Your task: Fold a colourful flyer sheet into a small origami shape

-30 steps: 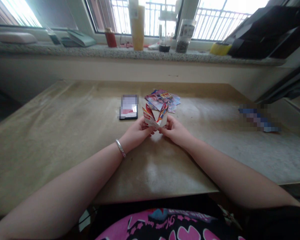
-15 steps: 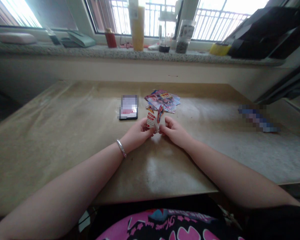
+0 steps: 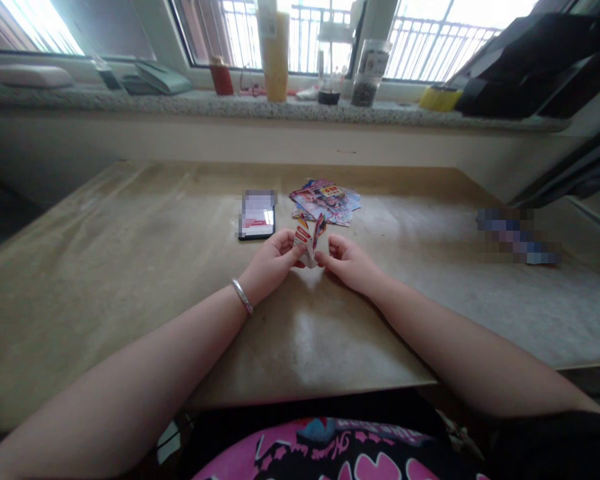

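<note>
Between my two hands is a small folded piece of printed paper (image 3: 303,241), white with red and orange patches, its upper points standing apart in a V. My left hand (image 3: 279,256) is closed on its left side, thumb on the near face. On the right side my right hand (image 3: 346,259) pinches it, thumb in front and fingers curled behind. Just beyond the paper lies a fanned pile of colourful printed sheets (image 3: 326,199). Left of the pile, a phone (image 3: 257,215) with a blurred, lit screen lies flat.
The tan table (image 3: 130,293) runs back to a wall below a stone windowsill (image 3: 180,103). A blurred bluish object (image 3: 517,237) lies on the table's right. On the sill stand a yellow bottle (image 3: 276,60), a red bottle (image 3: 221,77), jars and a black bag (image 3: 525,67).
The folded paper has tilted and opened a little, its two halves now more even. My right thumb has moved slightly up and left onto its front. Pile and phone stay put.
</note>
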A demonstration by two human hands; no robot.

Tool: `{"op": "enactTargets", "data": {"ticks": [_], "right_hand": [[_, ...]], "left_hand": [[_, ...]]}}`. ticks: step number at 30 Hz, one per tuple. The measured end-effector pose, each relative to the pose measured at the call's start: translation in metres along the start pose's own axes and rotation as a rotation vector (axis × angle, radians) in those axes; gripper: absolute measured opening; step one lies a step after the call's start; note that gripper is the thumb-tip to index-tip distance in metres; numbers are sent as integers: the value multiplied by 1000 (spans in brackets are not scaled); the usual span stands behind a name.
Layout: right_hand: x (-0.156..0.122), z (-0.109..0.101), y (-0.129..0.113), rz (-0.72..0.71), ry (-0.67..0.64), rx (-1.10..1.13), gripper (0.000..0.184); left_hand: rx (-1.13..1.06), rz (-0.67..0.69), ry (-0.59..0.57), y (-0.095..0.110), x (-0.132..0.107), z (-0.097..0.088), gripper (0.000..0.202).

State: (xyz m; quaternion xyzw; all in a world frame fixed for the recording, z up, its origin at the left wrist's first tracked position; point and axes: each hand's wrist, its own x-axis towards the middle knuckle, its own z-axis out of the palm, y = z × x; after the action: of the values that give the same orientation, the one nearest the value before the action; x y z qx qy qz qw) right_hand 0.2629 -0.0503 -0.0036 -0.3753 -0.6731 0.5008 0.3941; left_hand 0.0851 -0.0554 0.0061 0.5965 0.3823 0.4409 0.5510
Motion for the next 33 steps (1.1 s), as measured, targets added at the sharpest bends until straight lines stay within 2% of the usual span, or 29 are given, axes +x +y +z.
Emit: {"op": "enactTargets", "data": {"ticks": [5,9,15,20,28,33], "right_hand": [[1,-1,1,6,91,127,41],[2,-2,-1,15,92,165,47],[0,0,-6,30,64,196,44],[0,1,-6,46,22,231,43],[-1,0,-6,44,131,305,41],[0,-1,-7,24,139,291,40]], "left_hand": [[-9,-7,-44,-2,1,0,41],[0,-3,-80,-2,1,2,39],[-49,51,0,-5,1,0,37],[-38,68,-15,-5,2,0,38],[-40,94,-63,-3,0,2,38],[-35,154,-8,-4,0,3,36]]}}
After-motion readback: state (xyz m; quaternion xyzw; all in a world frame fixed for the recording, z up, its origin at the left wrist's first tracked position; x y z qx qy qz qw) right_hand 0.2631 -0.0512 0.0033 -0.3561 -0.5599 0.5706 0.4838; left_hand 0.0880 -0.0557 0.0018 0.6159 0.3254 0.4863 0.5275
